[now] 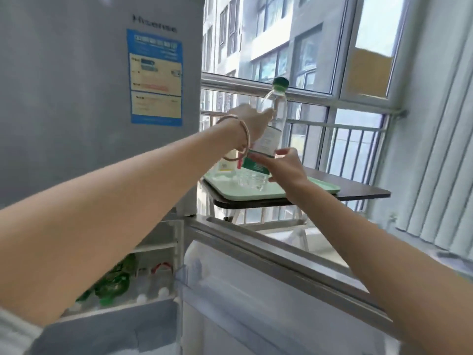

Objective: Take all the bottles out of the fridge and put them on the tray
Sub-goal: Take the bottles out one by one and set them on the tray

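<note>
A clear plastic bottle [272, 124] with a green cap is held upright above the near edge of the pale green tray [256, 192], the left hand [252, 124] closed round its shoulder and the right hand [286, 165] pinching its lower labelled part. It is judged full, so fairly heavy, smooth and perhaps slippery with cold, and best taken at the waist. One bottle is held, another seems to stand at the tray's far left corner, and several blurred ones, uncountable, remain in the open fridge [153, 252].
</note>
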### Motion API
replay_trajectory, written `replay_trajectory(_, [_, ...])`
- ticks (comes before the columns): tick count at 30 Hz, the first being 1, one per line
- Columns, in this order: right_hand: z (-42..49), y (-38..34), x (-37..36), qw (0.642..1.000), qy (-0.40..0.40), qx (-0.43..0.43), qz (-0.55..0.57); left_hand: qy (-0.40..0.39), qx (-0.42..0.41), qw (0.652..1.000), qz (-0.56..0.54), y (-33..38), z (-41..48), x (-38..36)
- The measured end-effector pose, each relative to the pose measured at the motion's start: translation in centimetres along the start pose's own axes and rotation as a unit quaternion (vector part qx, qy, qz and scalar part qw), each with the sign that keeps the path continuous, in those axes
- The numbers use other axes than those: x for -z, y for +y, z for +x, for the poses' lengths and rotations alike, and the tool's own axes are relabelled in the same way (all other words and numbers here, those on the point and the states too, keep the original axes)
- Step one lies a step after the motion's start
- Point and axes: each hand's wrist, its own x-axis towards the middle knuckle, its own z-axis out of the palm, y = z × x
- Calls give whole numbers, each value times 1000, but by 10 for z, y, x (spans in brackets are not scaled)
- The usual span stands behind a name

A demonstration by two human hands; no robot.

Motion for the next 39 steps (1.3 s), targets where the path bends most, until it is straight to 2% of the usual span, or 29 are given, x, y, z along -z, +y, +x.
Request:
replay_trajectory(2, [31,10,16,998,60,15,-19,-59,9,998,-32,-16,27,-30])
replay_trajectory(4, [62,24,25,994,99,18,-46,-107,52,984,-133,-32,49,-62])
replay_trajectory(7, [106,45,31,988,118,20,-101,-108,61,970,-210,-47,85,-103])
replay_trajectory(11, [155,76,25,986,82,-18,-144,-133,38,977,-159,-64,119,-148])
replay_trajectory(14, [181,102,18,981,41,-68,-180,-124,43,983,-130,-80,139,-173])
replay_trajectory(17, [195,116,10,965,36,-42,-257,-125,51,984,-118,-84,150,-180])
replay_trajectory(20, [201,117,5,970,60,-48,-230,-138,66,984,-90,-79,151,-177])
replay_trajectory(23, [198,115,2,976,32,-85,-197,-136,80,984,-85,-82,149,-172])
replay_trajectory(26, [183,106,0,982,58,-107,-141,-143,47,985,-84,-80,142,-155])
replay_trajectory(28, [166,86,-1,972,108,-51,-205,-112,44,988,-99,-74,133,-136])
replay_trajectory(30, [147,65,-1,967,122,6,-226,-86,32,990,-106,-68,118,-114])
replay_trajectory(32, [120,41,-8,971,99,41,-213,-58,15,995,-84,-64,94,-87])
replay_trajectory(35, [74,10,-31,971,24,70,-229,-22,-19,999,-30,-67,54,-48])
replay_trajectory(39, [11,-14,-82,963,-66,93,-243,21,2,999,26,-99,3,-3])
